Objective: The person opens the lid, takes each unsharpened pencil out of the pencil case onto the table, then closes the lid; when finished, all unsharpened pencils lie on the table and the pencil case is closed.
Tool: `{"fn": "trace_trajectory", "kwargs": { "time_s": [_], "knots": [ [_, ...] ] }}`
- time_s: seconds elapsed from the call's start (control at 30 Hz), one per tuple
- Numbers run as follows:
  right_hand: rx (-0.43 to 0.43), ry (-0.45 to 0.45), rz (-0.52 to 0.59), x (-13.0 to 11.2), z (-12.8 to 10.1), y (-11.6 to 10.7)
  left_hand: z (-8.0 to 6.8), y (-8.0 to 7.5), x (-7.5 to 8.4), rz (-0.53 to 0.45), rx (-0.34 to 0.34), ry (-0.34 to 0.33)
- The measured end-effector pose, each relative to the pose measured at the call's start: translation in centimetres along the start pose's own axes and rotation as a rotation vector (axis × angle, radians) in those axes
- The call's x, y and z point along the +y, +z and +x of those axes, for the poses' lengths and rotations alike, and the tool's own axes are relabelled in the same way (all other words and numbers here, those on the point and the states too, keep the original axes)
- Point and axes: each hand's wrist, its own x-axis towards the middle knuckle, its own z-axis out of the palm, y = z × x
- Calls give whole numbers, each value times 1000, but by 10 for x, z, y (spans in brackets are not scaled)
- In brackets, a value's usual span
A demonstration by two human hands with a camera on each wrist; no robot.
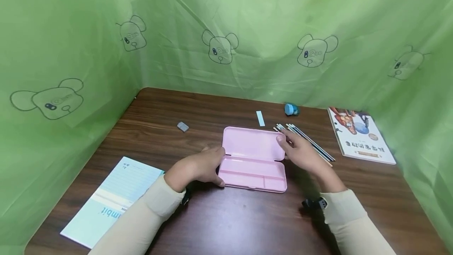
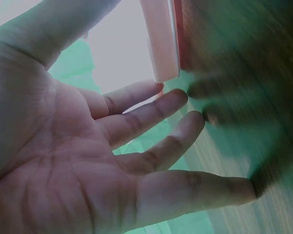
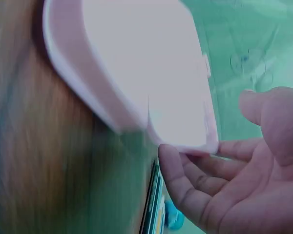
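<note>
A pink pencil case lies unfolded on the table, its lid at the far side and its divided tray nearer. My left hand is at the case's left side, thumb near the front corner. In the left wrist view its fingers are spread, some beside the pink edge. My right hand is at the lid's right edge. In the right wrist view its fingertips touch the lid's rim, while the thumb stands apart from it.
Several pencils lie right of the case. Behind are a white strip and a blue round sharpener-like item. A grey eraser is at back left, a light-blue notebook at left, a book at right. Green cloth borders the table.
</note>
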Motion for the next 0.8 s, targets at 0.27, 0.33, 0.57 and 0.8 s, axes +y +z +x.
{"fn": "trace_trajectory", "kwargs": {
  "time_s": [0.27, 0.33, 0.57, 0.8],
  "knots": [
    [159, -96, 39, -12, -61, 19, -15, 11, 2, 63, 73, -54],
    [193, -141, -40, -13, -75, 26, -21, 12, 3, 89, 93, -72],
    [165, -182, -340, -18, -78, 47, -13, 11, 25, 112, 171, -4],
    [33, -96, -511, -11, -63, 61, 22, 30, 42, 180, 63, -32]
  ]
}}
